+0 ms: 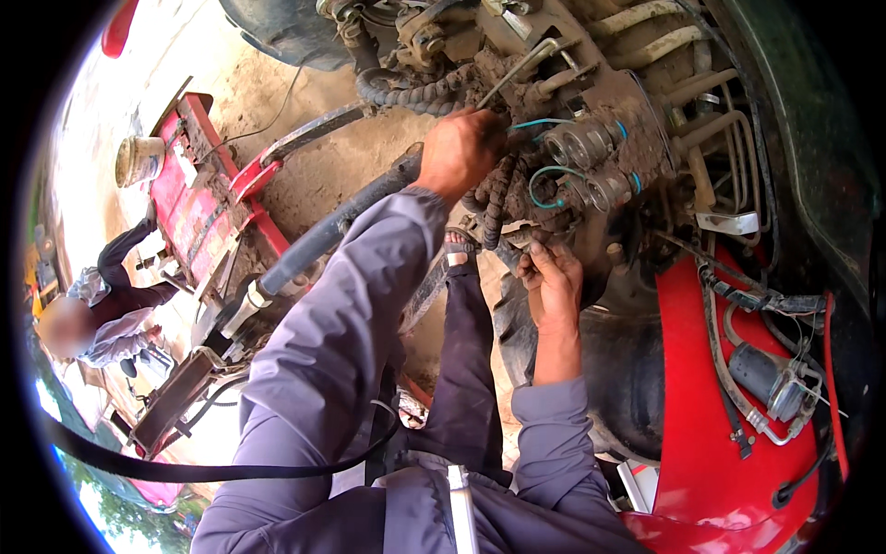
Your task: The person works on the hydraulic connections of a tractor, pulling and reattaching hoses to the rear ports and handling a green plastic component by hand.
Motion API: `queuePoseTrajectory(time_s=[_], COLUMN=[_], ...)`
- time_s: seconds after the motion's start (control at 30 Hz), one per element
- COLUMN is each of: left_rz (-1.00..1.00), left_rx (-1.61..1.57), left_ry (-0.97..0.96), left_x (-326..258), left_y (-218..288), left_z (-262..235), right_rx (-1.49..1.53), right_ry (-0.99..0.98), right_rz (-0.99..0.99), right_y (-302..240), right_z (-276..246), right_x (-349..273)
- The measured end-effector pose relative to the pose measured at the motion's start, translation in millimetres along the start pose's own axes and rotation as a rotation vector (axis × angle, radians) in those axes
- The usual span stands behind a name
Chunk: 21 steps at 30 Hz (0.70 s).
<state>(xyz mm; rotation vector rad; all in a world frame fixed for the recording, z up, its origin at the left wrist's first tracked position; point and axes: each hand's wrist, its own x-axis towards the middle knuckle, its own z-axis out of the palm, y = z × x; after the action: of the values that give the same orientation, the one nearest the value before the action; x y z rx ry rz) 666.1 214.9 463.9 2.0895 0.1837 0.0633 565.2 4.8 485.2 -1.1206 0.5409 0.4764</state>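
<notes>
My left hand [459,152] is closed in a fist among the muddy parts of a machine. A thin bent metal rod [517,72] runs from the fist up towards a bracket. My right hand [552,274] is lower and to the right, its thumb and fingers curled together beside a muddy flat piece [520,236]. What those fingers hold is hidden. Between and to the right of the hands are two round metal couplings [581,145], with blue-green cords [544,170] looped beside them. A mud-caked spiral-wrapped hose [496,198] hangs next to my left hand.
A dark tyre [517,323] stands beside my right forearm. Red body panel [711,388], hoses and a cylindrical filter [755,371] fill the right side. At left are a grey bar [341,217], a red implement [198,203], a bucket [140,162] and another person [115,314]. A black strap [221,472] crosses my left arm.
</notes>
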Motion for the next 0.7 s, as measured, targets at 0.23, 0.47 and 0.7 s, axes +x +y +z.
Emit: queuePoseTrajectory(time_s=[0.23,0.47,0.7], left_rz=[-0.652,-0.771,-0.722], left_rx=[-0.881,-1.128,-0.961], left_ry=[-0.376,-0.375,-0.270], left_x=[-33.9,-47.0,-61.7], left_y=[18.6,35.7,49.3], left_z=[-26.3,-38.6,-41.9], right_rx=[0.052,0.208,0.076], right_ry=[-0.044,-0.072,0.101], right_rz=[-0.092,-0.187,-0.324], right_y=[1.2,-5.8,-9.5], right_z=[36.8,80.3,97.5], right_x=[-0.9,-17.2,-28.6])
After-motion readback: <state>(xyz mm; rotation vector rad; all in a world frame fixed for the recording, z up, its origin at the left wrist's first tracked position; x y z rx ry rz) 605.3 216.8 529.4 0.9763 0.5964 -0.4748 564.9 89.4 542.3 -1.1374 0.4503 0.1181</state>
